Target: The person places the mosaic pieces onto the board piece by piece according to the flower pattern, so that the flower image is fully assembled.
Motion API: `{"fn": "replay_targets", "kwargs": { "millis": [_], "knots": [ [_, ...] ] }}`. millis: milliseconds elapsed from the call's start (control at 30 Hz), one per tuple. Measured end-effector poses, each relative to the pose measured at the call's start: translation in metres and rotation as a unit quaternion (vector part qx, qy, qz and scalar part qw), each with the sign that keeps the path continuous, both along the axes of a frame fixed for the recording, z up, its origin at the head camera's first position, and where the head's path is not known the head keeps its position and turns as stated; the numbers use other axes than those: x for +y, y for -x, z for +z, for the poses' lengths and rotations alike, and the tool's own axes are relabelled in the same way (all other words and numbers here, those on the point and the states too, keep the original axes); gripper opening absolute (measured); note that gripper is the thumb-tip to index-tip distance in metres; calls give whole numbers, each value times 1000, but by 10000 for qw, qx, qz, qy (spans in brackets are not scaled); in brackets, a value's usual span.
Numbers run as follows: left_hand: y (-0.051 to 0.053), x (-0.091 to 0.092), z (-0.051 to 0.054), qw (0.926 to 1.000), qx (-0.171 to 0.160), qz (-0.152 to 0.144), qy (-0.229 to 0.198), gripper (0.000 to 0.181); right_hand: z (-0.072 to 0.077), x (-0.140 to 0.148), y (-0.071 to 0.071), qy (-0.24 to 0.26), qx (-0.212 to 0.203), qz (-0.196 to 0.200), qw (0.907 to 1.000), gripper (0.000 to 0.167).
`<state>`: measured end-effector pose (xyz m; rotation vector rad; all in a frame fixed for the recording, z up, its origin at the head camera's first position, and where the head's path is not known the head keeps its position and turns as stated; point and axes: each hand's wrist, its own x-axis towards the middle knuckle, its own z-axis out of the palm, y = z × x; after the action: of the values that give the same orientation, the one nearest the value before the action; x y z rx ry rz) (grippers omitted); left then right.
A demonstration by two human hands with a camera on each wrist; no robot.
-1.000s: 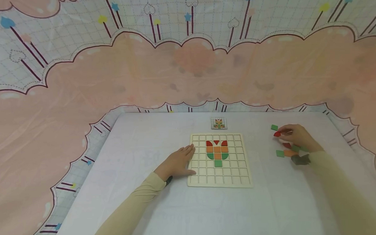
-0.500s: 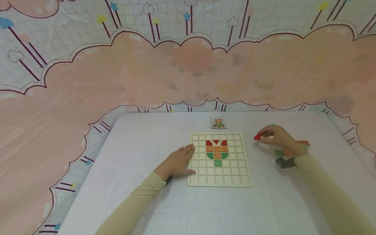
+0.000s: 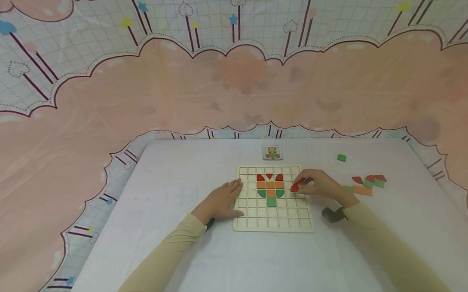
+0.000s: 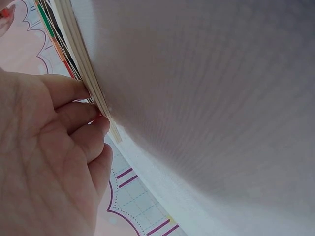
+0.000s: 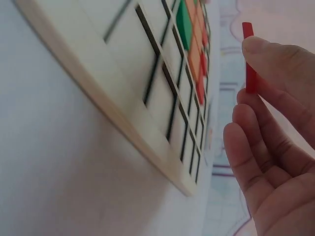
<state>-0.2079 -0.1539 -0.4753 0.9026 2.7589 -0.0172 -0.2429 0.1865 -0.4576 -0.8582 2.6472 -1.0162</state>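
A pale gridded board (image 3: 252,225) lies on the white table, with red, orange and green pieces set in its upper middle cells. The left hand (image 3: 220,201) rests at the board's left edge, its fingers spread; in the left wrist view the fingertips of that hand (image 4: 59,132) touch the edge. Over the board's right side, the right hand (image 3: 321,186) pinches a red piece (image 3: 295,187) between thumb and fingers. The right wrist view shows the red piece (image 5: 250,64) edge-on in the right hand (image 5: 280,128), raised above the board (image 5: 118,118).
A small patterned card (image 3: 272,153) lies behind the board. To the right are a lone green square (image 3: 341,157) and a loose group of red, green and orange pieces (image 3: 362,190). A patterned cloth (image 3: 178,88) hangs beyond the table.
The right hand has moved left with the red piece, from beside the loose pieces to above the board's right side. The left hand has stayed in place.
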Motion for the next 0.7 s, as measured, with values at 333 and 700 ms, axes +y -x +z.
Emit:
{"fn": "replay_targets", "kwargs": {
  "millis": [333, 700],
  "knots": [
    [0, -1, -1, 10000, 20, -8, -6, 94, -12, -26, -11, -12, -673, 123, 9977, 18],
    [2, 0, -3, 10000, -17, 61, 4, 94, -20, -40, -12, -637, -461, 343, 9963, 17]
  ]
}}
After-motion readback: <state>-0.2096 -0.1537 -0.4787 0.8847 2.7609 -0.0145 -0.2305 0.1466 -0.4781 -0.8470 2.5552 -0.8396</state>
